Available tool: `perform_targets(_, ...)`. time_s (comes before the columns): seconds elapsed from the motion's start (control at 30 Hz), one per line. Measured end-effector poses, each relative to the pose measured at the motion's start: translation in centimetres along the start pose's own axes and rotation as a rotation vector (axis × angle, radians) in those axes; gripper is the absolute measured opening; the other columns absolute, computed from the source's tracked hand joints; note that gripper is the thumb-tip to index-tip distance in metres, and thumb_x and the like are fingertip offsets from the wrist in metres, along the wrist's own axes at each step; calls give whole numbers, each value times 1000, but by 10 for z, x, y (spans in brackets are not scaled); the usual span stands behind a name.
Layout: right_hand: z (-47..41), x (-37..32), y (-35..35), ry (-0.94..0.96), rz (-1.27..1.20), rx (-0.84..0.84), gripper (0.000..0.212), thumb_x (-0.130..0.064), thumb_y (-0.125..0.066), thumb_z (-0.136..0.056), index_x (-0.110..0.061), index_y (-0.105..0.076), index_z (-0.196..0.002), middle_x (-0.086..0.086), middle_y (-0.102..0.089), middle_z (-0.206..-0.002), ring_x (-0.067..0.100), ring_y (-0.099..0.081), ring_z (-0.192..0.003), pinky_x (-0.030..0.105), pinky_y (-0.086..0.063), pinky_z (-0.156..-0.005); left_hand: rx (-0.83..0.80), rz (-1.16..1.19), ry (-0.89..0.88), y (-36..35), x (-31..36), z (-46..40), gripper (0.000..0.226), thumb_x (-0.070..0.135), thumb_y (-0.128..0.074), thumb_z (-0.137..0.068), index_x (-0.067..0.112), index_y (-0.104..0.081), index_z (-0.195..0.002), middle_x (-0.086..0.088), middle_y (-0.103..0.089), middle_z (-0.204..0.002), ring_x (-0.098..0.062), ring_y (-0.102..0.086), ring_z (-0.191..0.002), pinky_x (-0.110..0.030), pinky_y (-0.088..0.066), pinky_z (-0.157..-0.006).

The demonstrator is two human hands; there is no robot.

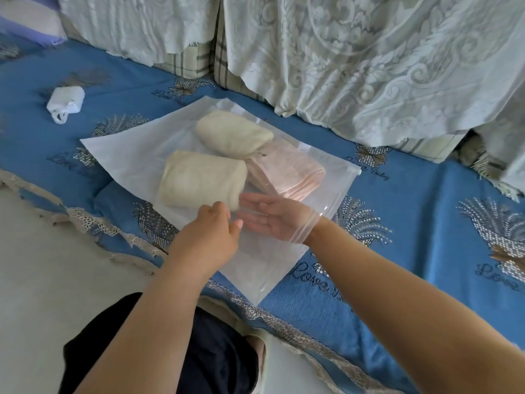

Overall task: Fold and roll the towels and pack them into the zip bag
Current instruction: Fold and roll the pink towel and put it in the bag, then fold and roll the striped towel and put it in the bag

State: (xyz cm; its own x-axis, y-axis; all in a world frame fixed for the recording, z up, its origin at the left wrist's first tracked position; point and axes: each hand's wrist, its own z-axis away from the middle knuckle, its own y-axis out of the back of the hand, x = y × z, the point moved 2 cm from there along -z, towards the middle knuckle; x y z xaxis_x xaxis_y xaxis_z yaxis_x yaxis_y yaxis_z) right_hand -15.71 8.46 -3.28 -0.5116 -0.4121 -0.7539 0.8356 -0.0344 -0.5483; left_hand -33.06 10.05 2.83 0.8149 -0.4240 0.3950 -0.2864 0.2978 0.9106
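A translucent zip bag (119, 155) lies flat on the blue patterned cover. Inside it are two rolled cream towels, one nearer (199, 180) and one farther back (233, 132). A folded pink towel (287, 172) lies beside them on the right. My right hand (272, 217) is inside the bag's mouth, seen through the film, palm up with straight fingers just short of the nearer cream roll. My left hand (210, 234) is at the bag's near edge, with curled fingers and thumb pinching the clear top layer.
A small white rolled bundle (66, 102) lies on the blue cover (426, 223) at the far left. White lace cloth (369, 66) hangs over the backrest behind. The bag's zip slider (356, 171) sits at its right corner. Pale floor (42, 280) and my dark-clothed knee are below.
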Motion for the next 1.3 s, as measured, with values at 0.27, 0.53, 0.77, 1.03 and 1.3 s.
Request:
perform_targets(0.27, 72, 27, 20, 88, -196, 233, 37, -23, -35, -99, -5, -56, -124, 14, -68, -114, 22, -68, -97, 31, -58, -82, -257, -268, -269, -54, 52, 30, 109, 69, -50, -81, 23, 22, -148, -1, 25, -157, -28, 13, -146, -63, -8, -111)
perform_targets(0.53, 126, 25, 31, 82, -53, 438, 52, -49, -27, -100, -11, -56, -119, 8, -70, -111, 22, -69, -97, 36, -52, -91, -141, -74, -197, -84, 75, 5, 78, 17, -44, -96, 27, 11, -150, 4, 17, -159, -32, 6, -146, -59, -19, -112)
perform_targets(0.77, 214, 10, 57, 66, 229, 623, 20, -24, -44, -100, -12, -60, -104, 5, -70, -96, 20, -70, -82, 31, -55, -76, 87, -3, -263, -78, 138, 5, 68, 13, -40, -93, 20, -5, -152, -2, 0, -161, -26, -4, -147, -49, -18, -115)
perform_targets(1.03, 362, 24, 147, -230, 1260, 1182, 22, -28, -47, -95, -17, -62, -106, 6, -61, -111, 29, -58, -105, 35, -49, -85, -116, 71, -732, -127, 263, 84, 49, 3, -42, -87, 23, -54, -129, 3, -41, -145, -18, -35, -134, -31, -29, -108)
perform_targets(1.3, 499, 42, 229, -394, 1028, 1849, 49, -12, -46, -88, -15, -37, -137, 16, -20, -149, 39, -27, -135, 46, -34, -105, -234, -35, -745, -168, 328, 108, 43, 9, -34, -93, 28, -55, -125, 10, -51, -135, -15, -44, -122, -32, -42, -82)
